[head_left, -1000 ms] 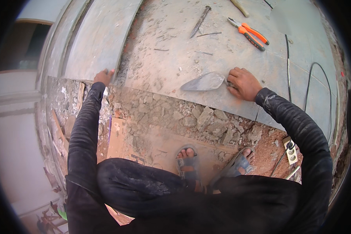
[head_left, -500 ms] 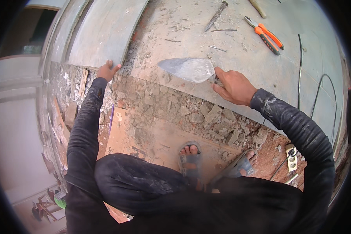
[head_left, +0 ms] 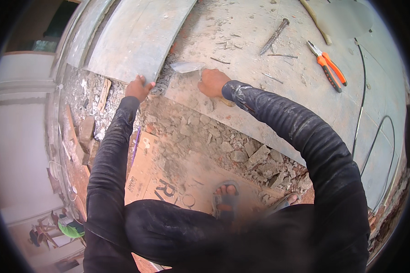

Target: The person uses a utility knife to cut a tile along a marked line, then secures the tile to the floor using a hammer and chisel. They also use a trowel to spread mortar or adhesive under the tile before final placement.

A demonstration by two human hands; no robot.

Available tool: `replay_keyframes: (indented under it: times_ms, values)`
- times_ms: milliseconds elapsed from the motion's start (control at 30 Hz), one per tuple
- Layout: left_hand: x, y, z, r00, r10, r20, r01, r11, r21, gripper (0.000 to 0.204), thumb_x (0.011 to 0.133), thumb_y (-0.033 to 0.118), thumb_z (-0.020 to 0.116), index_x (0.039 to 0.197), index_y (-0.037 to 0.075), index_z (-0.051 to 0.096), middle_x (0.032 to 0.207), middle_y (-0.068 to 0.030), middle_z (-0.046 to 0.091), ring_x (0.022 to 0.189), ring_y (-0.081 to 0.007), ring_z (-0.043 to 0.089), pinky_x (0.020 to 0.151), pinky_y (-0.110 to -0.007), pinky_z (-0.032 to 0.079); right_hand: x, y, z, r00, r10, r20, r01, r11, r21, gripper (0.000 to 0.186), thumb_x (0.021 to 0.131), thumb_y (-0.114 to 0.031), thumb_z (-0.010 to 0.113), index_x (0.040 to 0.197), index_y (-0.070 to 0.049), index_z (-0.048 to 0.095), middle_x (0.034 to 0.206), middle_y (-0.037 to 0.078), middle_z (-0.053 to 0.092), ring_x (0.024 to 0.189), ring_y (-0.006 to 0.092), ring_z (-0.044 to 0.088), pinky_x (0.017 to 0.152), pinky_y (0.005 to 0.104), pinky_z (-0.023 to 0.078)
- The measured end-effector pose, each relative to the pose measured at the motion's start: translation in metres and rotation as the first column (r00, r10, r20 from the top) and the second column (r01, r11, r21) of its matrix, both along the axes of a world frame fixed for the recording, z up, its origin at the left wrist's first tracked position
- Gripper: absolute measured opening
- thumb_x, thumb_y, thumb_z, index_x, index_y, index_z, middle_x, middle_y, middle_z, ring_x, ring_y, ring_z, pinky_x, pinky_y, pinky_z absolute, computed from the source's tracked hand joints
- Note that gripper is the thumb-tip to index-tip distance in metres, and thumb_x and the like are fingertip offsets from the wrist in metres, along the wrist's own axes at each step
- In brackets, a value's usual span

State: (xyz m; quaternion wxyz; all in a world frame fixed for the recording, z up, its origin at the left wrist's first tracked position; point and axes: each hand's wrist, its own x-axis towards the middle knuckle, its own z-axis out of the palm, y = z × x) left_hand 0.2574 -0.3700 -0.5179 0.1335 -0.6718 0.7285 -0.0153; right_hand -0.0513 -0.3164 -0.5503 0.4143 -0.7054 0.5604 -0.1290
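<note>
My right hand (head_left: pixel 212 83) is closed round the handle of a pointed trowel, with a wooden end showing beneath the wrist. The trowel's grey metal blade (head_left: pixel 187 67) reaches left to the gap beside a large grey tile (head_left: pixel 130 38). At that tile's near right corner, my left hand (head_left: pixel 140 88) grips the edge, fingertips on top. The tile's raised right side borders a strip of rubble. Right of the strip lies another dusty slab (head_left: pixel 250 113), spread with crumbs of mortar.
Orange-and-black pliers (head_left: pixel 328 67), a rusty threaded bolt (head_left: pixel 274 36), loose nails and a wooden handle (head_left: pixel 316 20) lie on the right-hand slab. A black cable (head_left: pixel 362 91) runs along the right. Broken rubble (head_left: pixel 241 152) and cardboard (head_left: pixel 143 170) lie near my feet.
My right hand has carried the trowel leftward, its blade now at the gap beside the tile. My left hand stays at the tile's corner. The whole view has shifted slightly.
</note>
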Motion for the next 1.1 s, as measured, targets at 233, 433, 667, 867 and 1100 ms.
replay_keyframes:
  times_ms: [233, 433, 667, 867, 1100]
  values:
    - [0.007, 0.006, 0.005, 0.996, -0.091, -0.006, 0.091, 0.994, -0.055, 0.068, 0.088, 0.053, 0.058, 0.123, -0.005, 0.054, 0.126, -0.0286, 0.053, 0.105, -0.0437, 0.058, 0.09, -0.047, 0.047, 0.052, -0.009, -0.011, 0.995, -0.082, 0.061, 0.073, 0.989, 0.131, 0.037, 0.083, -0.018, 0.057, 0.11, 0.007, 0.061, 0.115, 0.026, 0.063, 0.107, 0.0368, 0.063, 0.09, 0.0429, 0.051]
    - [0.008, 0.006, -0.002, 0.99, -0.137, -0.037, 0.132, 0.984, -0.121, 0.068, 0.087, 0.053, 0.059, 0.121, -0.006, 0.055, 0.129, -0.0287, 0.052, 0.107, -0.0433, 0.058, 0.09, -0.046, 0.047, 0.076, 0.02, -0.01, 0.958, 0.267, 0.104, -0.274, 0.961, 0.05, 0.039, 0.082, -0.018, 0.059, 0.11, 0.008, 0.061, 0.115, 0.026, 0.063, 0.106, 0.0359, 0.063, 0.09, 0.0427, 0.051]
    - [0.006, 0.006, 0.007, 0.995, -0.077, -0.065, 0.072, 0.995, -0.069, 0.066, 0.088, 0.051, 0.059, 0.123, -0.005, 0.055, 0.131, -0.0298, 0.05, 0.109, -0.0438, 0.057, 0.092, -0.046, 0.046, 0.042, 0.006, 0.002, 0.996, 0.083, 0.031, -0.085, 0.995, 0.05, 0.036, 0.082, -0.014, 0.054, 0.11, 0.009, 0.057, 0.113, 0.029, 0.061, 0.103, 0.0413, 0.063, 0.088, 0.0453, 0.051]
    - [0.004, 0.011, -0.002, 0.992, -0.094, -0.079, 0.086, 0.99, -0.108, 0.063, 0.087, 0.05, 0.061, 0.117, -0.006, 0.057, 0.123, -0.0299, 0.054, 0.103, -0.0432, 0.059, 0.088, -0.047, 0.047, 0.055, -0.012, -0.017, 0.998, -0.067, 0.009, 0.067, 0.998, 0.011, 0.032, 0.081, -0.011, 0.056, 0.107, 0.006, 0.062, 0.109, 0.023, 0.066, 0.102, 0.0366, 0.065, 0.086, 0.042, 0.053]
    - [-0.002, 0.008, 0.003, 0.994, -0.055, -0.092, 0.049, 0.997, -0.063, 0.059, 0.086, 0.049, 0.063, 0.107, -0.006, 0.057, 0.113, -0.0261, 0.059, 0.101, -0.0437, 0.06, 0.084, -0.048, 0.047, 0.084, -0.011, -0.019, 0.885, 0.439, -0.156, -0.454, 0.887, -0.08, 0.027, 0.075, -0.014, 0.057, 0.091, 0.001, 0.073, 0.103, 0.022, 0.068, 0.098, 0.0343, 0.066, 0.083, 0.0433, 0.053]
